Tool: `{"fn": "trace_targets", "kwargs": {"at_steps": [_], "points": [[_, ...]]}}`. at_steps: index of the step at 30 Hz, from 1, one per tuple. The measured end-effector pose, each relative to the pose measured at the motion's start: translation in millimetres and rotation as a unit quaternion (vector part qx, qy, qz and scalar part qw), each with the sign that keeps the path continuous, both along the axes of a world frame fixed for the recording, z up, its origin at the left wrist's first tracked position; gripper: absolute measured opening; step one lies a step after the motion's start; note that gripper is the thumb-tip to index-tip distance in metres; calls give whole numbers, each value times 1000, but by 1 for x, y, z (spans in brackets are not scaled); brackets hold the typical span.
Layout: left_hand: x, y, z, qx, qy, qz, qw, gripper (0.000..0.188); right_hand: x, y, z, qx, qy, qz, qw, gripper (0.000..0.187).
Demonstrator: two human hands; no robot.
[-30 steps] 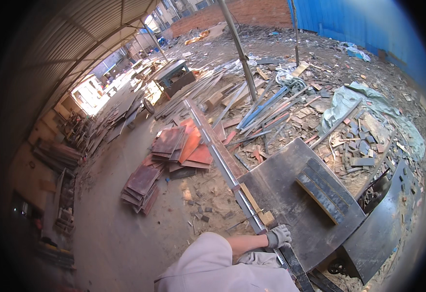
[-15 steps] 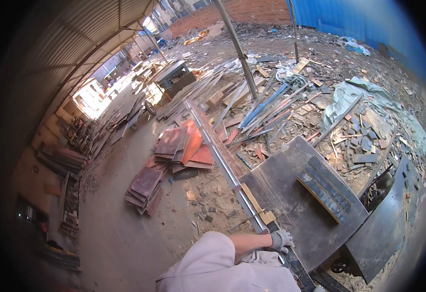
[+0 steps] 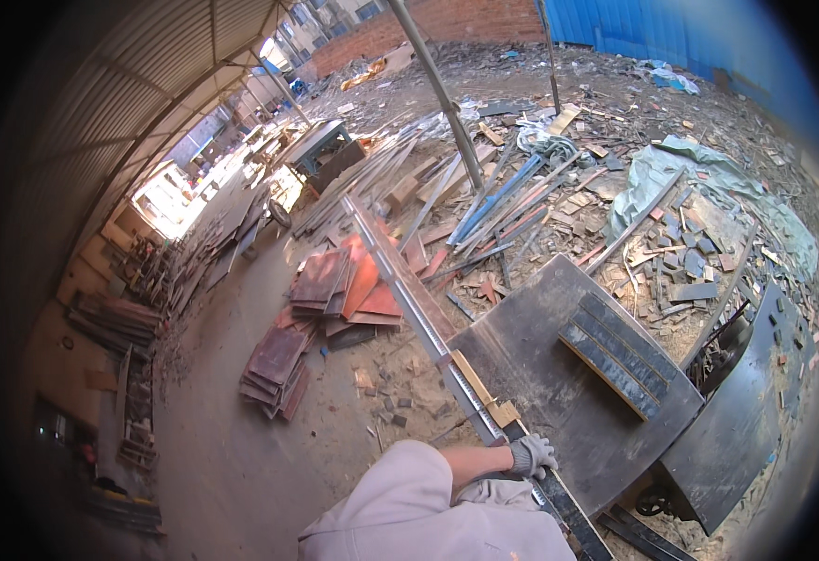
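My left hand, in a grey glove, reaches in from a pale sleeve and bends its fingers over a long dark board strip. The strip lies beside a metal rail with a measuring scale, along the left side of a dark saw table. Just beyond the hand, a light wooden block sits at the end of a wooden batten on the rail. Part of the strip passes under my hand and out at the lower edge. My right hand is not in view.
A dark panel piece lies on the table. Reddish boards are stacked on the ground at left. Offcuts and a pale green sheet cover the right side. A metal post stands ahead.
The view has shifted slightly, so the scene sits a little farther left. My left hand stays on the dark strip. A pale bit at the lower edge has gone out of view.
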State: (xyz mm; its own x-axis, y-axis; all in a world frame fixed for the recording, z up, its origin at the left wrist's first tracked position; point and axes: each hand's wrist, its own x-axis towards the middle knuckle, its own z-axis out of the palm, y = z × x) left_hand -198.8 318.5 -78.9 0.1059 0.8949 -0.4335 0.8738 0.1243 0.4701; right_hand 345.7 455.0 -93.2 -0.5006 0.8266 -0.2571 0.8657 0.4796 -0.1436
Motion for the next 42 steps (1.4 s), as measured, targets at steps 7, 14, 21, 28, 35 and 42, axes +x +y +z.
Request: {"fn": "trace_targets", "kwargs": {"at_steps": [7,14,21,28,35,42], "points": [[-3,3,-4,6,13,-21,1000,52,29,34,-11,-51,78,-274,957,76],[4,-6,-1,-26,10,-21,999,54,31,68,-56,-180,260,-508,801,75],[-6,29,1,-9,14,-31,999,49,68,52,-79,-205,425,-631,616,76],[-20,109,-79,120,-33,-42,991,43,53,70,-189,-163,651,-645,365,52],[-12,115,-91,137,-23,-21,990,42,24,72,-167,-108,580,-696,410,47],[-22,117,-94,82,-9,-6,997,44,17,73,-173,-126,554,-717,403,51]]}}
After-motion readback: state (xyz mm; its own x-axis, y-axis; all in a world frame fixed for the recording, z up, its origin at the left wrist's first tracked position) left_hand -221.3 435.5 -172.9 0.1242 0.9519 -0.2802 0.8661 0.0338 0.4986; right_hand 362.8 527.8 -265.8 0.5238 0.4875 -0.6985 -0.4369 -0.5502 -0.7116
